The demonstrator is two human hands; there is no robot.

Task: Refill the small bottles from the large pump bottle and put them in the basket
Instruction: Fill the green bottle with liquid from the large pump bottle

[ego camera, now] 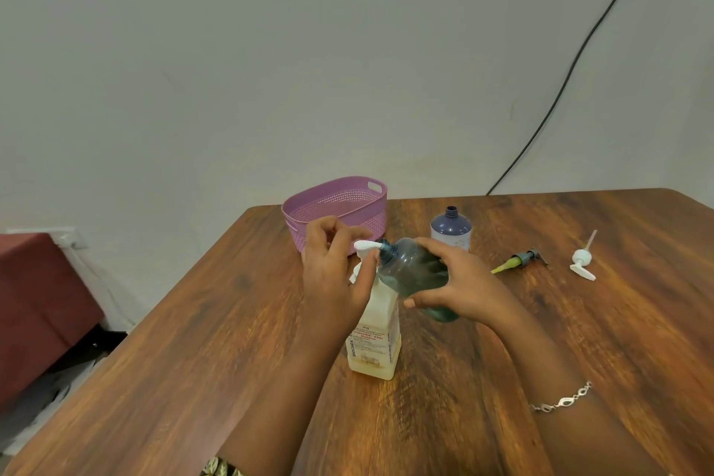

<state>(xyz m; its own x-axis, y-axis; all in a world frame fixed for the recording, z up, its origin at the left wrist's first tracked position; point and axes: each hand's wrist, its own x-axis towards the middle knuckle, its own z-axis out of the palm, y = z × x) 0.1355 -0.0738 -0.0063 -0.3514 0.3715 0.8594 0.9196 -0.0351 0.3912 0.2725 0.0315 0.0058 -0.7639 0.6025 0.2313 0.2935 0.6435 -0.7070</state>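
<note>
The large pump bottle, whitish with a red-lettered label, stands upright in the middle of the table. My left hand rests on its white pump head, fingers bent over it. My right hand grips a small teal see-through bottle, tilted on its side with its open neck against the pump's spout. A second small bottle, dark blue and uncapped, stands upright behind. The pink perforated basket sits at the table's far left edge, with nothing visible inside.
Two loose pump caps lie on the wooden table to the right: a dark one with a yellow-green tube and a white one. A black cable runs down the wall. A dark red surface lies left of the table.
</note>
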